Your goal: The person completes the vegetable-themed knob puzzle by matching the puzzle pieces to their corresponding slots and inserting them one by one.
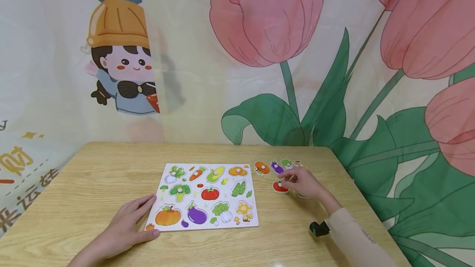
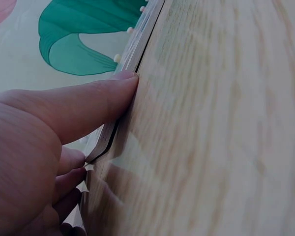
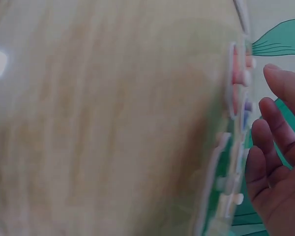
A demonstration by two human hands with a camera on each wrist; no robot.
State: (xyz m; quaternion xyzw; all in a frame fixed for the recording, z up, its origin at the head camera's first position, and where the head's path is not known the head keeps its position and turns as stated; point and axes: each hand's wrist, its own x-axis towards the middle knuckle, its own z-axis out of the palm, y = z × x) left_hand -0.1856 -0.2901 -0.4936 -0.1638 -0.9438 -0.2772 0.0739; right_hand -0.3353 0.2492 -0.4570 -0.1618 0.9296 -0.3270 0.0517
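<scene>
A white puzzle board (image 1: 219, 225) printed with vegetables lies flat on the table. My left hand (image 1: 128, 221) holds its near left corner, thumb along the front edge and fingertips at the left edge. Small pale knobs (image 2: 117, 58) stand up from the board. To the board's right, my right hand (image 1: 301, 180) hovers over loose knobbed pieces, thumb and fingers apart, holding nothing. Nearest its fingertips lies a tomato piece (image 1: 279, 187). Behind lie a pumpkin piece (image 1: 262, 168), an eggplant piece (image 1: 276, 166) and a leafy green piece (image 1: 286, 162). The hand partly hides another green piece (image 3: 216, 182).
The wooden table (image 1: 111, 164) extends around the board. A small black object (image 1: 319, 229) sits at the right sleeve's cuff. Behind the table hangs a backdrop (image 1: 193, 94) printed with tulips and a cartoon figure. A light-coloured piece (image 1: 298, 163) shows beyond the right hand.
</scene>
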